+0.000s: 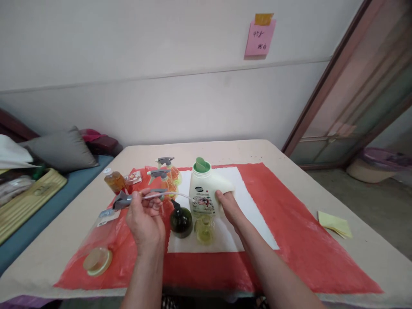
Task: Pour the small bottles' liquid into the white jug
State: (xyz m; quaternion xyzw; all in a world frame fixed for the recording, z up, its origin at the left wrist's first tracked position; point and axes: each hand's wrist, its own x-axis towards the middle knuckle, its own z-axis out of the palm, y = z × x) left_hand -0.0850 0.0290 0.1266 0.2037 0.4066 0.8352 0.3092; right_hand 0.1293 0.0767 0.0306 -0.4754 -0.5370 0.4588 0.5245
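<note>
My left hand [145,219] holds a grey trigger-spray head [122,200] with its thin clear dip tube [175,195] pointing right, lifted above the table. My right hand [229,205] grips the handle of a white detergent jug [204,191] with a green spout, standing upright on a white sheet [254,214]. In front of the jug stand a dark green pump bottle [180,219] and a small open yellow-green bottle [204,227].
A red plastic sheet [299,240] covers the beige table. Two spray bottles [165,174] and an amber bottle [114,180] stand behind my left hand. A round lid [97,260] lies front left, yellow sticky notes [334,223] at right. Cushions sit on a bench at left.
</note>
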